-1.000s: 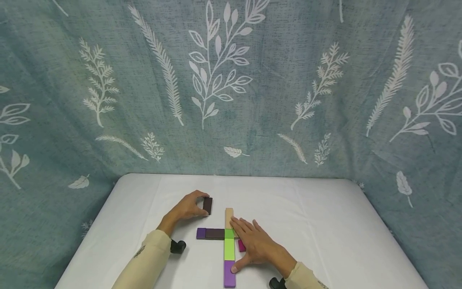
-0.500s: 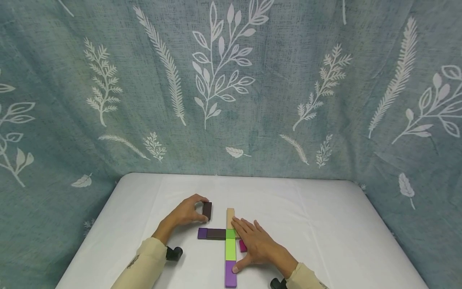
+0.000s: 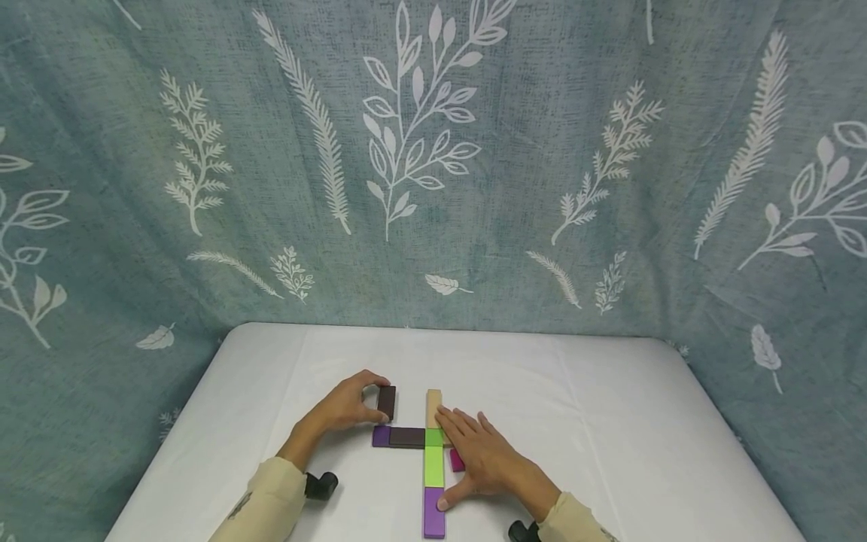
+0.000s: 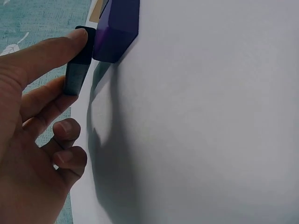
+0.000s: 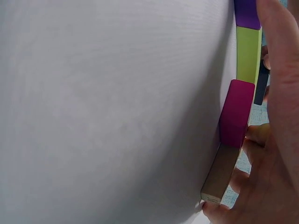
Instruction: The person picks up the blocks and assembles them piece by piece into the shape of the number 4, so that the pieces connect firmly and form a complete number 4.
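Between thumb and fingertips, my left hand (image 3: 342,404) pinches a dark brown block (image 3: 386,403). It is just behind a row made of a dark purple block (image 3: 381,436) and another dark block (image 3: 407,437). That row meets a column of a tan block (image 3: 433,406), a green block (image 3: 433,437), a lime block (image 3: 434,467) and a purple block (image 3: 434,513). My right hand (image 3: 484,459) rests with fingers spread along the column's right side, thumb on the purple block. Partly under it show a magenta block (image 5: 237,113) and another tan block (image 5: 220,175).
A white cloth covers the table (image 3: 576,421). Behind its far edge hangs a blue-green curtain (image 3: 488,226) with white leaf prints. Black wrist devices (image 3: 321,485) are strapped below both hands.
My left hand has brought the dark brown block nearer to me, close to the row's back edge. My right hand stays in place over the blocks.
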`<action>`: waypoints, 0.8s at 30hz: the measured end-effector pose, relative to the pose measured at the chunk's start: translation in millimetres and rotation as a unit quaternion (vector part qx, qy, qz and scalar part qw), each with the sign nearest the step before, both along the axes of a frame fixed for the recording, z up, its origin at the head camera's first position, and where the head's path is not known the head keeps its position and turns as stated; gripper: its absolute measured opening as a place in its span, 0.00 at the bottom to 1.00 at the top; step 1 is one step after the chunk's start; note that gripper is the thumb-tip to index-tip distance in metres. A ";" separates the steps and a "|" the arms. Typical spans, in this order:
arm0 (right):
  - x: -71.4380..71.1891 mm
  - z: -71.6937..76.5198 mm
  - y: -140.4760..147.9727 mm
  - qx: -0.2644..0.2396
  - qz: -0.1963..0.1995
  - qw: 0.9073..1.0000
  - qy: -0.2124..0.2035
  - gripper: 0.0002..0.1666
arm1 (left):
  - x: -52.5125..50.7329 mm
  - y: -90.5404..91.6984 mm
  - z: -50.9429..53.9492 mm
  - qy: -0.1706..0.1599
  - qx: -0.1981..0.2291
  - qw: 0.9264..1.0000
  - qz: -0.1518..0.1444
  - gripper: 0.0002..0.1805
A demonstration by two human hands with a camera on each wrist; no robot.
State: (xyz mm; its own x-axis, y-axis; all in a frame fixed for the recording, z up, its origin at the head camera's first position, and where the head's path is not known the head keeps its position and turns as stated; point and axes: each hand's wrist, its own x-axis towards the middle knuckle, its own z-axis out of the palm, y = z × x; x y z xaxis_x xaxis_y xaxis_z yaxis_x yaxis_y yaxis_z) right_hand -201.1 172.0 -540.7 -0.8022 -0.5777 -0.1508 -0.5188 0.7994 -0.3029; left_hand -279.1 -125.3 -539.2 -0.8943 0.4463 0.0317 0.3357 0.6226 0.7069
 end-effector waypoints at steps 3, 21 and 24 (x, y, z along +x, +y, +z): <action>-0.2 1.0 0.4 -0.001 0.001 1.000 0.000 0.84 | 2.8 -1.9 -0.7 0.003 -0.001 1.000 0.000 0.33; -0.9 -0.7 0.8 0.004 -0.004 1.000 -0.004 0.85 | 11.3 -8.6 -5.1 -0.001 0.011 1.000 -0.004 0.33; -0.7 -0.2 0.7 0.003 -0.004 1.000 -0.001 0.85 | 11.7 -8.5 -5.2 0.001 0.015 1.000 -0.007 0.33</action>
State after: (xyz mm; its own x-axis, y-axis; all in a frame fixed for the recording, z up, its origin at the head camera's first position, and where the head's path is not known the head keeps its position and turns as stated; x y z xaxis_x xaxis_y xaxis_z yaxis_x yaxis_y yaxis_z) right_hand -201.8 172.7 -540.8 -0.8067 -0.5697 -0.1568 -0.5111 0.8060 -0.2986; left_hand -267.4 -133.8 -544.4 -0.8881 0.4573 0.0468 0.3454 0.5966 0.7244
